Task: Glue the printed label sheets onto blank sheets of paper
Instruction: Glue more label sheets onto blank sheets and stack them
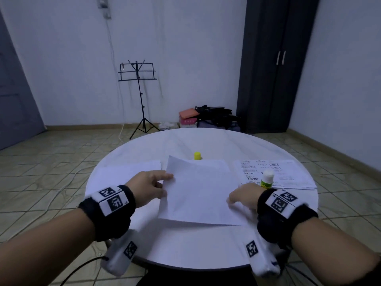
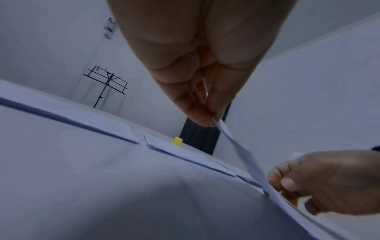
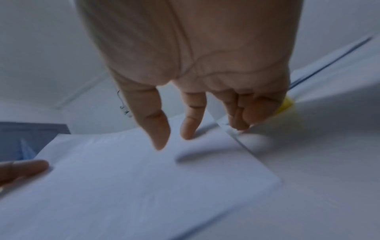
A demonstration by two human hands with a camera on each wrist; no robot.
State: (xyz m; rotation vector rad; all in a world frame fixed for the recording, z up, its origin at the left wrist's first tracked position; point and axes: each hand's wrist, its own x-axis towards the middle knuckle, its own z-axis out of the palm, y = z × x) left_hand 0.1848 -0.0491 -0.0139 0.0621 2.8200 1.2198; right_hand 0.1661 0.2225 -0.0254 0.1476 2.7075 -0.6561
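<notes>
A white sheet (image 1: 200, 195), blank face up, lies tilted in the middle of the round table (image 1: 185, 248). My left hand (image 1: 167, 185) pinches its left edge and holds that side raised; the pinch (image 2: 209, 116) shows in the left wrist view. My right hand (image 1: 233, 200) is at the sheet's right edge. Its index fingertip (image 3: 188, 134) presses the sheet (image 3: 144, 178), and its other fingers curl round the uncapped glue stick (image 1: 266, 181), seen as a yellow bit (image 3: 286, 104). The yellow cap (image 1: 197, 155) stands behind the sheet.
Blank sheets (image 1: 127, 172) lie on the left of the table and printed label sheets (image 1: 288, 172) on the right. Past the table are a music stand (image 1: 138, 96), bags (image 1: 214, 116) on the tiled floor and a dark cupboard (image 1: 274, 69).
</notes>
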